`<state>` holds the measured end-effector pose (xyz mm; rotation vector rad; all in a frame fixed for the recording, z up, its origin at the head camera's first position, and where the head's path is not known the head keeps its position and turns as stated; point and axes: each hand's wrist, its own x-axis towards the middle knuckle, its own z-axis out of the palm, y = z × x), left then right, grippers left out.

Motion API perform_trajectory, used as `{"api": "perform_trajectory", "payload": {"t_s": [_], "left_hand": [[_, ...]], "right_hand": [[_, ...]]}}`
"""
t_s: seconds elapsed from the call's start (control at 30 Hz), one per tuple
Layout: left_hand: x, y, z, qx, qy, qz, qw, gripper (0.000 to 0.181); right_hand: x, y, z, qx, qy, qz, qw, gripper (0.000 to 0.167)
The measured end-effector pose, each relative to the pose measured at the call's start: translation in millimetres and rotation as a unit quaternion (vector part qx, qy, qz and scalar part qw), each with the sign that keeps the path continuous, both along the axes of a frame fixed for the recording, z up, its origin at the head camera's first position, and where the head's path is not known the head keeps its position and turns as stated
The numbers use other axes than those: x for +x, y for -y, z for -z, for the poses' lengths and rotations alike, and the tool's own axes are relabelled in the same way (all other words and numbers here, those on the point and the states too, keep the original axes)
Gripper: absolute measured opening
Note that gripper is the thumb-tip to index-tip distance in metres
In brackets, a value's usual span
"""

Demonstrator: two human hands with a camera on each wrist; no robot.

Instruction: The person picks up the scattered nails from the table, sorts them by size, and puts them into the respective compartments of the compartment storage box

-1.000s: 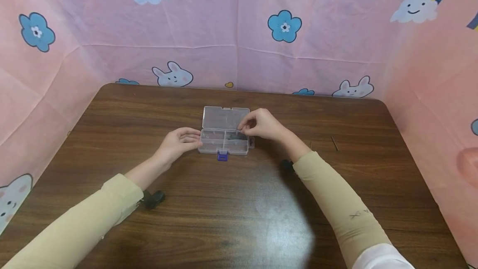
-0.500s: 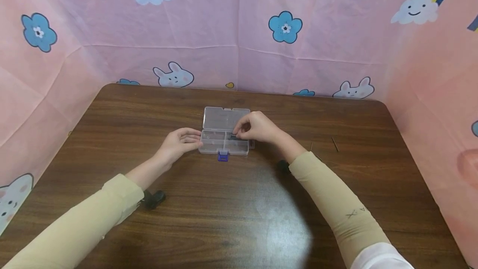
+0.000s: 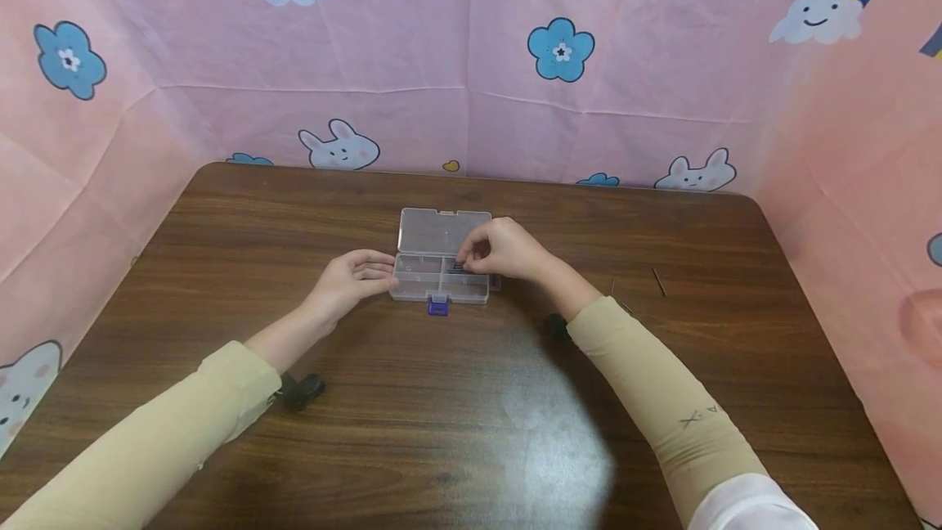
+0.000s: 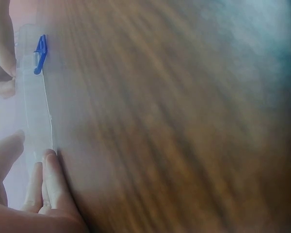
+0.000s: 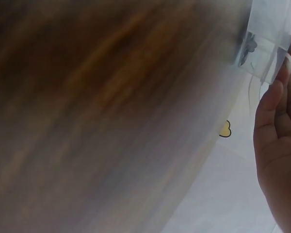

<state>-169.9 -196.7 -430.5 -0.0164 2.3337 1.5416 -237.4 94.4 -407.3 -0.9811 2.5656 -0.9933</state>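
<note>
A clear divided plastic box (image 3: 417,289) stands on the table with its lid (image 3: 427,229) tipped back and a blue latch (image 3: 438,307) at the front. My left hand (image 3: 346,283) touches the left end of it, its fingers fairly straight. Over the back right compartment, my right hand (image 3: 513,249) has curled fingers, thumb and fingertips down by several thin dark rods (image 3: 456,267). Whether those fingertips pinch a rod is hidden. In the right wrist view, dark small pieces (image 5: 249,47) show through the box wall beside the hand.
On the brown table (image 3: 412,415), thin metal rods, one of them a brownish rod (image 3: 659,282), lie to the right beyond the right forearm. Dark wrist-worn devices, such as one by the left cuff (image 3: 300,391), sit under both wrists. A printed pink cloth (image 3: 412,47) surrounds the table.
My right hand has moved slightly left and lower over the back right compartment, its fingertips now nearer the divider. My left hand and the box have stayed put.
</note>
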Motion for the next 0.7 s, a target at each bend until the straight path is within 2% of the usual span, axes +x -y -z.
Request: {"api": "perform_trajectory", "payload": {"t_s": [0.37,0.7], "left_hand": [[-1.0,0.1,0.8,0.003,0.002,-0.001,1.0000,0.052],[-1.2,1.7,2.0,0.000,-0.005,0.003,1.0000,0.053]], "right_hand": [[1.2,-9.6,-2.9,-0.034,0.021,0.014,0.9991,0.008],[-1.8,-44.0,-12.7,-0.058,0.011,0.060,0.9964,0.010]]}}
